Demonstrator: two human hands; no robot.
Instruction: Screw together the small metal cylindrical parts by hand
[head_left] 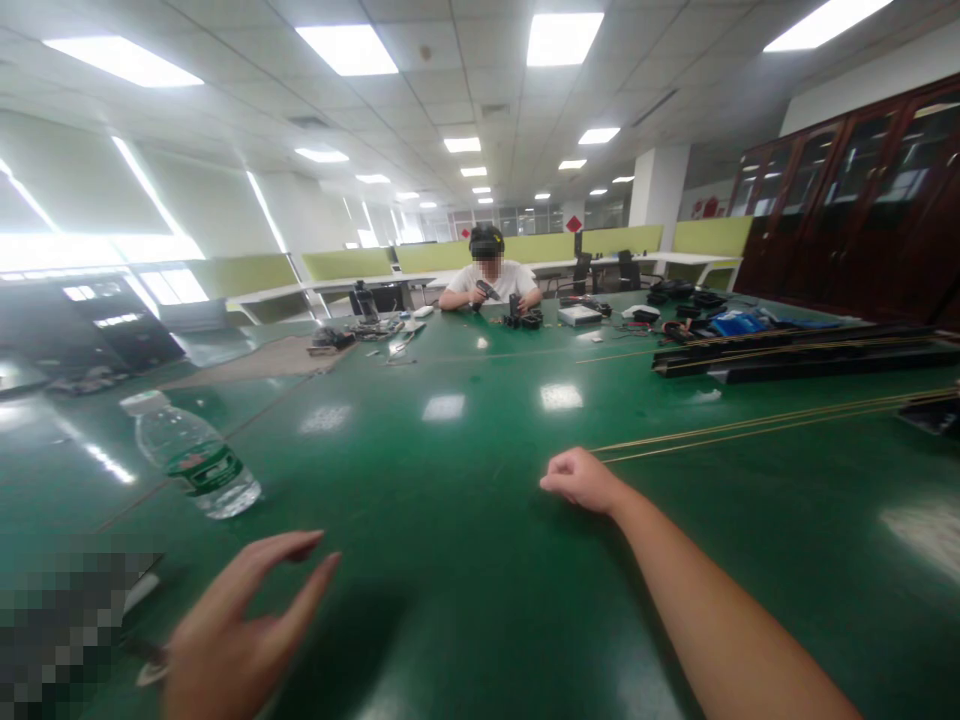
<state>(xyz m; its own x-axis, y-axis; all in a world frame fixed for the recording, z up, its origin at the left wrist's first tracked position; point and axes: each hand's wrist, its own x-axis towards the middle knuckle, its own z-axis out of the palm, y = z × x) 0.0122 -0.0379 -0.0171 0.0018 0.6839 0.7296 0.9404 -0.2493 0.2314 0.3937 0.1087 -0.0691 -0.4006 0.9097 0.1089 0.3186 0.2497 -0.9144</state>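
Note:
My left hand (244, 620) is low on the left above the green tabletop (450, 560), its thumb and index finger apart with nothing between them. The clear water bottle (199, 455) with a green label and white cap stands just beyond it. Farther right, my right hand (577, 478) is closed with the fingers curled in, low over the table. Several thin brass-coloured rods (720, 432) run from the right edge up to this hand. Whether the fingers hold their ends is hidden from me.
Across the table sits a person (491, 275) with both hands at small dark objects. Black channel-like rails (825, 355) lie at the right, near a blue bundle (739, 322) and cables. A brown sheet (262, 360) and tools lie at the far left. A blurred dark object (60, 620) is at near left.

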